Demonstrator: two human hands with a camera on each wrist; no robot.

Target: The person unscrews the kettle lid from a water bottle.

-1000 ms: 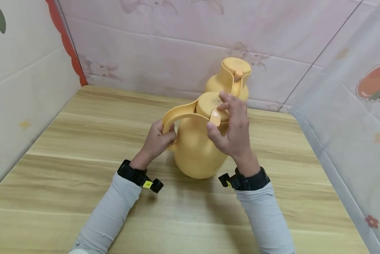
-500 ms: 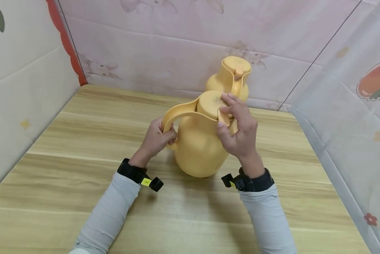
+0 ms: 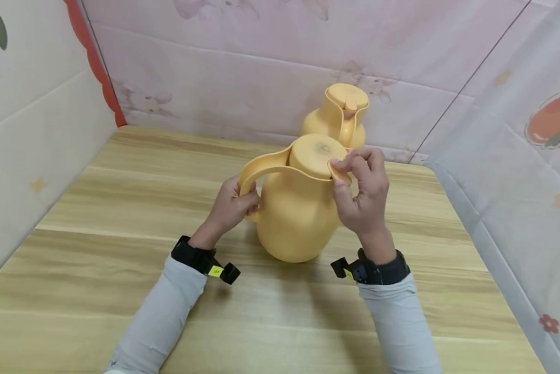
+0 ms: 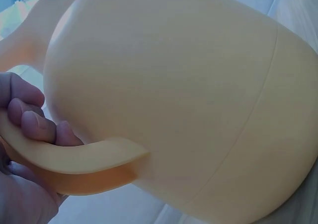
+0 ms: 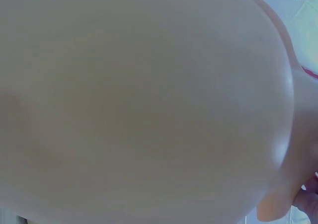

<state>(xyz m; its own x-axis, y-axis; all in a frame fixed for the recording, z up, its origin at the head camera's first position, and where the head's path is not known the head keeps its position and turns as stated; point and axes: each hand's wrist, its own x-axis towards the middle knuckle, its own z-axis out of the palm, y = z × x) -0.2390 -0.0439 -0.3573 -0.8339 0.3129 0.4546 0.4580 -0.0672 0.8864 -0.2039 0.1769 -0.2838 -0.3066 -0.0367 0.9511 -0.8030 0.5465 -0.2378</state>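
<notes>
A yellow thermos jug (image 3: 298, 221) stands near the middle of the table, with its round lid (image 3: 314, 151) on top. My left hand (image 3: 230, 208) grips the jug's curved handle (image 3: 258, 167) on the left side. In the left wrist view, the fingers (image 4: 37, 124) wrap round that handle. With thumb and index finger, my right hand (image 3: 365, 189) pinches the lid's small tab (image 3: 340, 173) at the right front of the rim. The jug body (image 5: 149, 105) fills most of the right wrist view, and only a bit of the hand shows at its edge.
A second yellow jug (image 3: 334, 120) with its lid on stands right behind, close to the back wall, partly hidden by the first. The wooden table (image 3: 121, 244) is bounded by a patterned cloth wall (image 3: 224, 83) at the back and by walls on both sides.
The lid has turned in the jug's neck, its tab swinging from the front to the right. My right hand has moved right along with the tab. My left hand keeps its hold.
</notes>
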